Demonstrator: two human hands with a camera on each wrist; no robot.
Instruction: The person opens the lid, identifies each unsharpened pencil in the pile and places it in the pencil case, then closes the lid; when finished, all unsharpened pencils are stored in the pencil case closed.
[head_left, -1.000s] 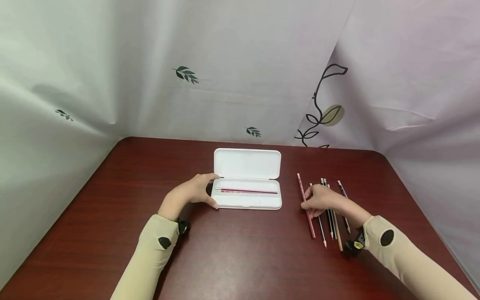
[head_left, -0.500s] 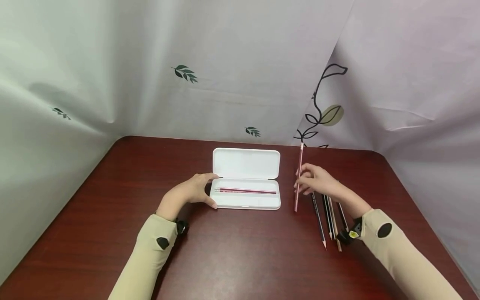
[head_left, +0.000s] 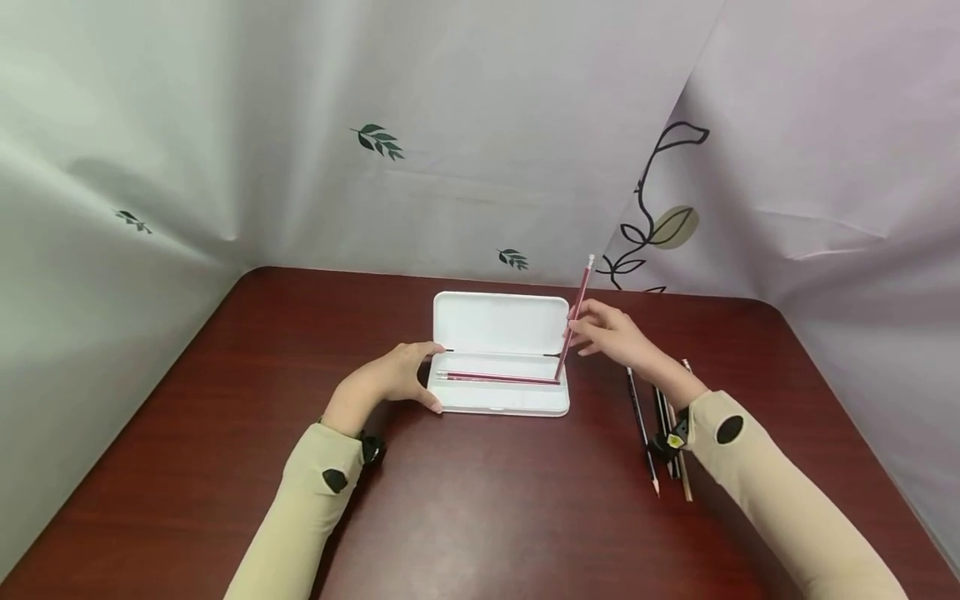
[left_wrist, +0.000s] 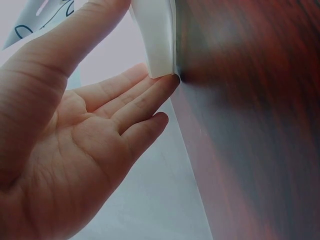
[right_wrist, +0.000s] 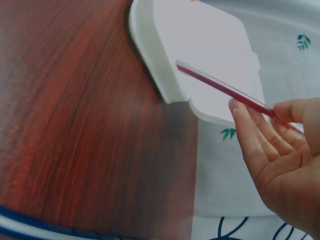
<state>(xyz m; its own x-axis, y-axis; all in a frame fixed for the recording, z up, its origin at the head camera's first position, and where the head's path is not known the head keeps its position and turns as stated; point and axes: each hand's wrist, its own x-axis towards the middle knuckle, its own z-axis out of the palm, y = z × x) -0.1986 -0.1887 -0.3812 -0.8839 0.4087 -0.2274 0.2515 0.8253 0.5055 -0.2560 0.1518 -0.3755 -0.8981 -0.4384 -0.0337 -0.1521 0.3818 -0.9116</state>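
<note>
The white case (head_left: 480, 401) can be reached across the near bench (head_left: 487, 508), but is blocked behind by its lid (head_left: 501, 322) and leftward by the left hand (head_left: 393, 372).

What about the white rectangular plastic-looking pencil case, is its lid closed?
No, the head view shows its lid raised along the back edge, leaving the case open.

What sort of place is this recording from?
Probably an indoor spot screened off for filming tabletop work: creased, leaf-printed sheeting rises behind and beside the table, where an open case and several pencils lie.
</note>
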